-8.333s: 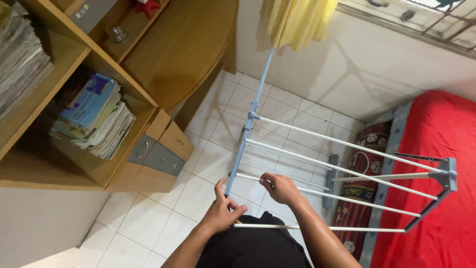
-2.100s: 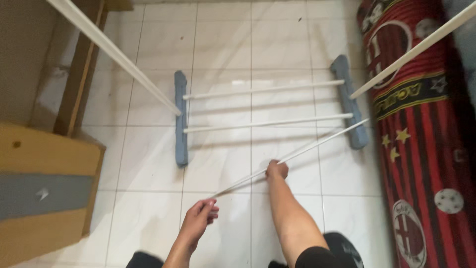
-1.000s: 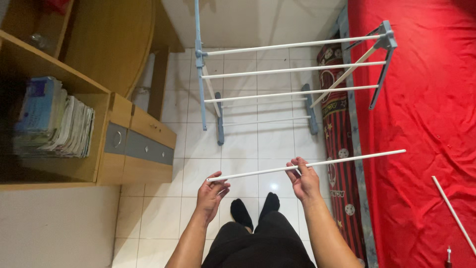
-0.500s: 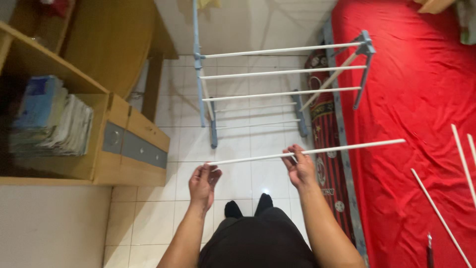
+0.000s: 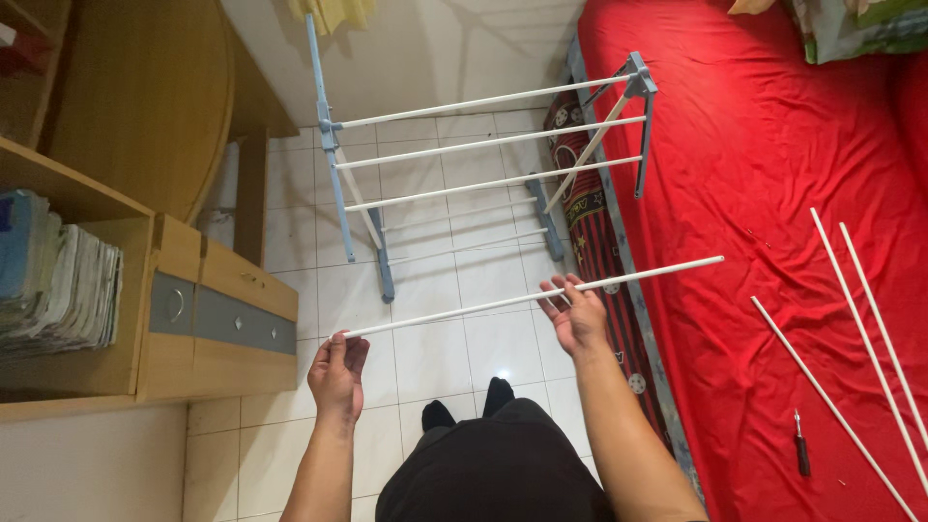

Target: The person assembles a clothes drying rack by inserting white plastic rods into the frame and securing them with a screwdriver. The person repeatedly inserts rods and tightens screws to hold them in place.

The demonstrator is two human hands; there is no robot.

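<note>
I hold a long white rod level above the tiled floor, my left hand pinching its near end in closed fingers and my right hand gripping it past the middle. Beyond it stands the blue-framed drying rack; three more white rods and a screwdriver lie on the red bedsheet to my right.

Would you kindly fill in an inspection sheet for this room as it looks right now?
Surface: white tiled floor.
Job's things: white rod, held level; drying rack standing beyond it.
Clutter: three loose rods and a screwdriver on the red bed.
Grippers: left hand pinches the rod's end; right hand holds it past the middle.
Cables: nothing seen.
Surroundings: wooden shelf unit with stacked papers.
</note>
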